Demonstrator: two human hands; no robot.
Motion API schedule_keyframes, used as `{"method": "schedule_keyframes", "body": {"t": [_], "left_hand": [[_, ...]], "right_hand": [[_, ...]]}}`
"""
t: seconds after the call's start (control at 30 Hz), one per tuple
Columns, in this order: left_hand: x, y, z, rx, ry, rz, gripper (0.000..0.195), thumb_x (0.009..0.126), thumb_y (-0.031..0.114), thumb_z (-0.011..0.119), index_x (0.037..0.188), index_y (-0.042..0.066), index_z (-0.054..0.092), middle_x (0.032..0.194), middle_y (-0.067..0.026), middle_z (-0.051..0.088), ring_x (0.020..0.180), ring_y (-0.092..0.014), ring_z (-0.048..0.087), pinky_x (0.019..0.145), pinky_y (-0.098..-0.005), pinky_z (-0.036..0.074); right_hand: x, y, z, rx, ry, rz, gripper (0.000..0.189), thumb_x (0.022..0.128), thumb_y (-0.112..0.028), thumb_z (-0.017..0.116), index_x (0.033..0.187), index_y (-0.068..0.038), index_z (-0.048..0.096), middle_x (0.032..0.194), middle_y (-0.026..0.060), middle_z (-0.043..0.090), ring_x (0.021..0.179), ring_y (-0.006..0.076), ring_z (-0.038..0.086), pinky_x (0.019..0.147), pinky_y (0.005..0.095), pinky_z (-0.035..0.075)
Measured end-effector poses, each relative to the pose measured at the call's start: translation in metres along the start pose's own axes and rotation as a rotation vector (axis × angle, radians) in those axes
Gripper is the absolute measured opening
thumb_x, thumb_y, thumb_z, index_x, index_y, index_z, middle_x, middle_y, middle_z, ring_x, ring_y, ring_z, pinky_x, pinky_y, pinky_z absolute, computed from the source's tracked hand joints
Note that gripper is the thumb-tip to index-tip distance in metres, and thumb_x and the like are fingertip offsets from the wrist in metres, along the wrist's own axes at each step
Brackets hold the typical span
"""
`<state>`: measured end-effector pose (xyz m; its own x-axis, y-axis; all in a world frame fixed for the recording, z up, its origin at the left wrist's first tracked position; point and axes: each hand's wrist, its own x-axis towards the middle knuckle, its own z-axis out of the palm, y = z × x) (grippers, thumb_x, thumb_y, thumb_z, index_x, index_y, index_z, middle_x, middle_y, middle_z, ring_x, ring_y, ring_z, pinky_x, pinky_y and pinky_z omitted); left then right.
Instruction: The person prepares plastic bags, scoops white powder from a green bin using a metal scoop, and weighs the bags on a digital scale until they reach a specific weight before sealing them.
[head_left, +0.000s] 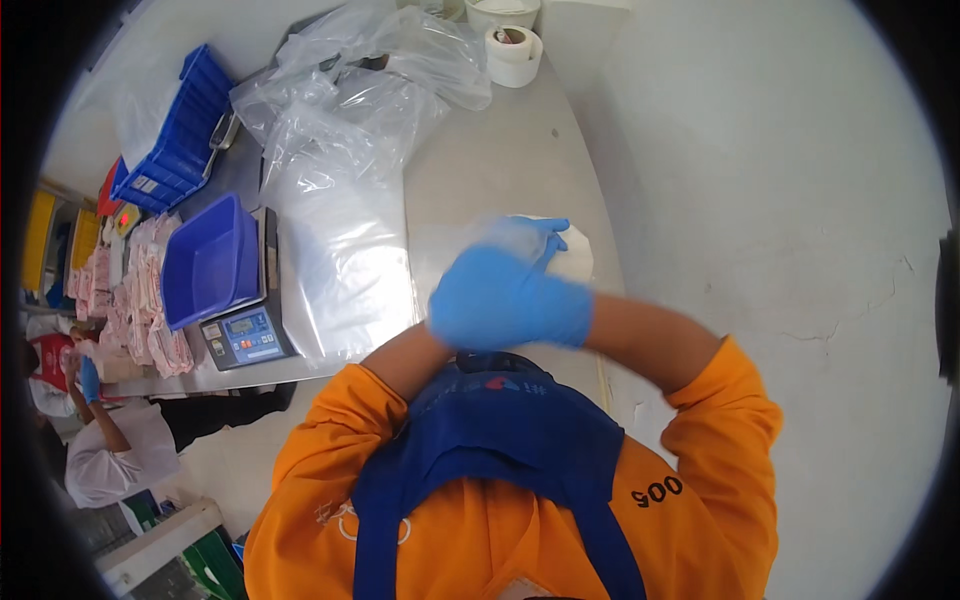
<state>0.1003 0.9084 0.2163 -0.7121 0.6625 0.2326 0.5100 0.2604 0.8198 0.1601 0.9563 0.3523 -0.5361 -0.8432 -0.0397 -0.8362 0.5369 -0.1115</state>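
My forearms cross over the steel table, and both hands wear blue gloves. My right hand (510, 304) lies in front, over the left wrist, with its fingers toward the left and blurred by motion. Beyond it my left hand (541, 234) points right, with a few fingers showing. A translucent, blurred patch of what looks like plastic film (516, 238) lies by the left hand. Under and beside those fingers is a white rounded sheet or roll (576, 259), partly covered. Whether either hand grips anything is hidden by the overlap and blur.
Clear plastic bags (345, 225) cover the table's left part. A blue-violet tub (210, 262) sits on a digital scale (247, 337). Pink-and-white packets (146, 292), a blue crate (180, 135) and white label rolls (514, 56) stand around. Another person (124, 457) works at left.
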Motion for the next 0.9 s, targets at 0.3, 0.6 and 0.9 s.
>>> {"method": "schedule_keyframes", "body": {"t": [0.3, 0.6, 0.9], "left_hand": [[0.017, -0.023, -0.002, 0.075, 0.017, -0.113, 0.034, 0.087, 0.034, 0.068, 0.103, 0.003, 0.068, 0.098, -0.0176, 0.070, 0.094, -0.036, 0.068, 0.080, -0.0449, 0.054], [0.021, 0.015, -0.051, 0.234, -0.355, 0.128, 0.032, 0.081, 0.033, 0.068, 0.098, 0.006, 0.072, 0.099, -0.0158, 0.070, 0.094, -0.036, 0.066, 0.083, -0.0424, 0.051], [0.044, 0.089, 0.022, 1.085, -0.497, 0.088, 0.014, 0.079, 0.019, 0.065, 0.083, 0.009, 0.073, 0.091, -0.0128, 0.070, 0.088, -0.027, 0.067, 0.075, -0.0395, 0.051]], "right_hand": [[-0.066, 0.089, -0.013, -0.263, 0.353, 0.269, 0.014, 0.090, -0.025, 0.062, 0.093, -0.013, 0.070, 0.079, 0.0123, 0.068, 0.083, 0.0296, 0.070, 0.099, 0.0461, 0.047], [-0.186, 0.058, 0.070, 0.900, 0.239, 0.575, 0.025, 0.099, -0.030, 0.060, 0.101, -0.009, 0.073, 0.070, 0.0088, 0.061, 0.066, 0.0186, 0.062, 0.063, 0.0391, 0.049], [0.013, 0.009, 0.213, 1.626, 0.779, 0.381, 0.028, 0.105, -0.026, 0.049, 0.127, -0.009, 0.051, 0.116, 0.0065, 0.057, 0.102, 0.0200, 0.059, 0.097, 0.0382, 0.047]]}}
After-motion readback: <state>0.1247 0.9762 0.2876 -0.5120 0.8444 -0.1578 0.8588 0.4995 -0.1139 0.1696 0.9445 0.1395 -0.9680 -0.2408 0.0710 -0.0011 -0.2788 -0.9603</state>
